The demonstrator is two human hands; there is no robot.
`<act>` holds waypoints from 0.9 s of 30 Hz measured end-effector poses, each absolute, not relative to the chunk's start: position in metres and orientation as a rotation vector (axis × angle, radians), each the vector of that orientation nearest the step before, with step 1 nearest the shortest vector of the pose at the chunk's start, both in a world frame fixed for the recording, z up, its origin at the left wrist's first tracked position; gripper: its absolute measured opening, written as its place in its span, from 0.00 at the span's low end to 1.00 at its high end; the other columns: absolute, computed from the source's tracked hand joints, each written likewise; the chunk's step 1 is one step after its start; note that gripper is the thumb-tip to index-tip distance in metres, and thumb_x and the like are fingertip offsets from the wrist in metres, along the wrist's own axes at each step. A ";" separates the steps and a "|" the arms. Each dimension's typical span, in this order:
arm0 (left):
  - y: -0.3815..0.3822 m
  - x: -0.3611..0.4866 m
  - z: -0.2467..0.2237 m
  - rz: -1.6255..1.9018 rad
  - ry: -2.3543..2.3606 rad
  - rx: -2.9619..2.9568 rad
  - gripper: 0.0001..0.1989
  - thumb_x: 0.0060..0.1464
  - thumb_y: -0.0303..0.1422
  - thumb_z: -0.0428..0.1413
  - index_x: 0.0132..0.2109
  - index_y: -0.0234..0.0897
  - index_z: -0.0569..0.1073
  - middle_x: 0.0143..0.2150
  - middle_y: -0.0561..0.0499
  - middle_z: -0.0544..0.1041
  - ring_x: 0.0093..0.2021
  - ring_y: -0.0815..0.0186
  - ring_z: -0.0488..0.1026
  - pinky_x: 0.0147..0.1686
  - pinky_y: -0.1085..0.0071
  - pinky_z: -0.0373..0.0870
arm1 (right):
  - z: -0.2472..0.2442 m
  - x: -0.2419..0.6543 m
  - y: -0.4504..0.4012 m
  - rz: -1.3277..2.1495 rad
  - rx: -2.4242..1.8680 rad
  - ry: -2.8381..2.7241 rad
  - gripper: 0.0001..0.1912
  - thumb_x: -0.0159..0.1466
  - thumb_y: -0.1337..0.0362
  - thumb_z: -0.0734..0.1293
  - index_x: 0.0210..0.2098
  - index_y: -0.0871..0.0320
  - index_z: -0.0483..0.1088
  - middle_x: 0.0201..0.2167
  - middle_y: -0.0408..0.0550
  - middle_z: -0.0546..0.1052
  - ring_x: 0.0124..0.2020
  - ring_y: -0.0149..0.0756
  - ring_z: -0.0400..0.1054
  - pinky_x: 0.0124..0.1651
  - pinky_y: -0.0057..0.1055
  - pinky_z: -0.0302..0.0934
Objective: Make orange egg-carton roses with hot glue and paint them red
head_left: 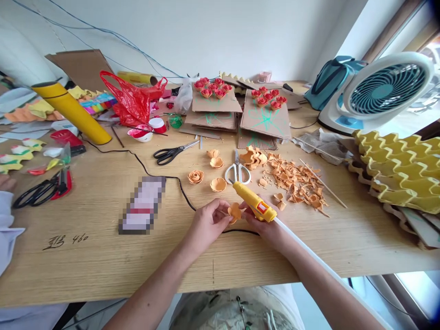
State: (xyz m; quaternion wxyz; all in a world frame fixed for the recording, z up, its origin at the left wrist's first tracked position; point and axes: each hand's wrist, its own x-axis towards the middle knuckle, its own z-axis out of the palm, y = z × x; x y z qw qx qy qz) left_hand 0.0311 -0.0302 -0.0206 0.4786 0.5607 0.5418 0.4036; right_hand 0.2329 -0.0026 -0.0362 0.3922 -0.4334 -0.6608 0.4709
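My left hand (212, 221) pinches a small orange petalled cup (234, 212) near the table's front edge. Beside it, my right hand (261, 225) is wrapped round a yellow glue gun (255, 201), whose nozzle points up and to the left; a long white stick runs from its back end. The right fingertips lie close to the cup's right side; whether they touch it I cannot tell. Beyond my hands lie a rolled orange flower (195, 177), an orange cup (218, 184), another cup (216, 163) and white-handled scissors (238, 172).
Orange scraps (297, 181) and a thin stick (323, 183) lie right, near yellow egg trays (402, 169) and a fan (385, 91). Red flowers stand on cardboard (266, 123) at the back. Black scissors (175, 152), a blurred rectangle (143, 206) and a black cord (184, 190) are left. A person's sleeve (8, 229) shows far left.
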 end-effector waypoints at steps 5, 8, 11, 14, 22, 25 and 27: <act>-0.034 0.036 -0.024 1.033 1.480 1.684 0.08 0.54 0.20 0.59 0.39 0.37 0.75 0.38 0.53 0.79 0.29 0.72 0.72 0.33 0.74 0.71 | -0.037 0.234 -0.001 1.202 -1.122 -1.750 0.08 0.64 0.64 0.69 0.43 0.54 0.75 0.42 0.47 0.81 0.41 0.40 0.76 0.46 0.37 0.70; -0.034 0.037 -0.025 1.012 1.502 1.747 0.10 0.53 0.18 0.59 0.39 0.37 0.74 0.38 0.53 0.78 0.28 0.72 0.71 0.32 0.74 0.69 | -0.031 0.234 -0.001 1.179 -1.145 -1.810 0.09 0.62 0.67 0.69 0.42 0.54 0.74 0.40 0.46 0.81 0.39 0.40 0.77 0.44 0.36 0.69; -0.033 0.037 -0.028 1.008 1.507 1.748 0.10 0.54 0.18 0.59 0.39 0.37 0.75 0.39 0.52 0.79 0.29 0.71 0.73 0.33 0.74 0.70 | -0.024 0.232 -0.001 1.139 -1.178 -1.836 0.06 0.62 0.66 0.69 0.40 0.55 0.72 0.35 0.44 0.80 0.37 0.40 0.77 0.42 0.35 0.69; -0.032 0.037 -0.031 1.013 1.491 1.729 0.09 0.55 0.19 0.60 0.40 0.37 0.75 0.40 0.51 0.80 0.31 0.70 0.75 0.35 0.72 0.72 | -0.020 0.231 -0.001 1.135 -1.190 -1.842 0.06 0.63 0.64 0.69 0.40 0.55 0.71 0.34 0.45 0.80 0.37 0.40 0.76 0.41 0.36 0.68; -0.030 0.040 -0.033 1.053 1.465 1.726 0.08 0.55 0.20 0.62 0.40 0.37 0.76 0.37 0.52 0.80 0.34 0.67 0.77 0.37 0.71 0.74 | -0.021 0.230 0.001 1.144 -1.239 -1.879 0.05 0.63 0.63 0.68 0.35 0.54 0.66 0.31 0.43 0.77 0.33 0.37 0.72 0.35 0.32 0.63; -0.030 0.041 -0.033 1.065 1.444 1.717 0.08 0.56 0.20 0.63 0.40 0.37 0.77 0.37 0.52 0.80 0.34 0.67 0.77 0.38 0.71 0.75 | -0.020 0.230 0.002 1.109 -1.239 -1.923 0.05 0.63 0.63 0.68 0.35 0.54 0.66 0.30 0.43 0.75 0.31 0.36 0.70 0.34 0.31 0.61; -0.031 0.041 -0.032 1.058 1.436 1.688 0.09 0.56 0.20 0.62 0.41 0.37 0.78 0.38 0.51 0.80 0.34 0.67 0.77 0.38 0.71 0.75 | -0.020 0.230 0.002 1.099 -1.232 -1.942 0.04 0.63 0.63 0.67 0.36 0.54 0.67 0.31 0.43 0.75 0.31 0.35 0.70 0.34 0.30 0.61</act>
